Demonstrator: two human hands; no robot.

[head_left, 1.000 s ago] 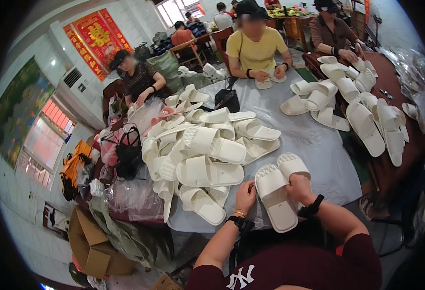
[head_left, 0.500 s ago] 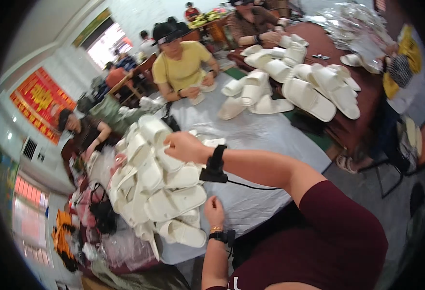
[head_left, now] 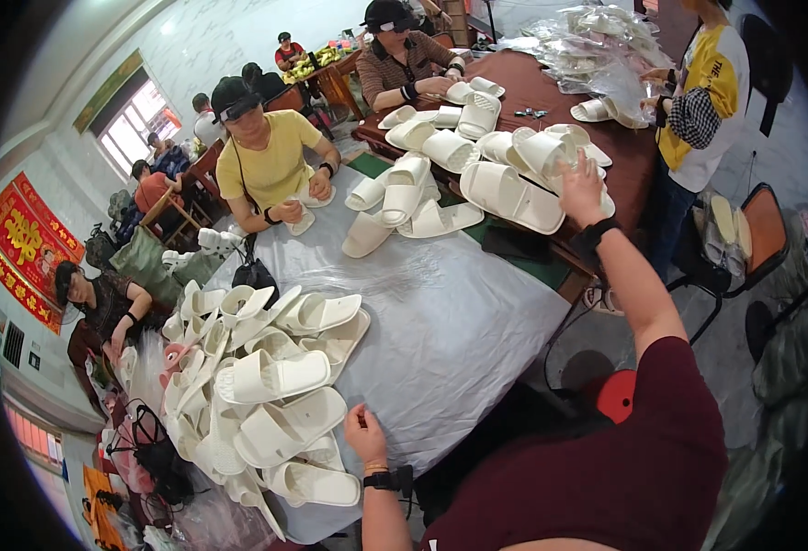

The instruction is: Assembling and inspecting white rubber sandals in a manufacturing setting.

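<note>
My right hand reaches out to the far right pile, with its fingers spread against a white slipper. I cannot see a grip around it. A larger white slipper lies just to the left of that hand. Close to the near edge of the table, my left hand has its fingers curled in, with nothing visible inside. Beside it, to the left, rises a heap of white slippers, the closest being a white slipper at the heap's near end.
A grey plastic sheet covers the near table. Across it, a person in a yellow shirt handles slippers. Another person works at the brown table. Plastic bags pile up behind, and a chair stands right.
My right hand has swung from the left heap over to the far right pile. My left hand stays low beside the heap. The head view has turned to the right.
</note>
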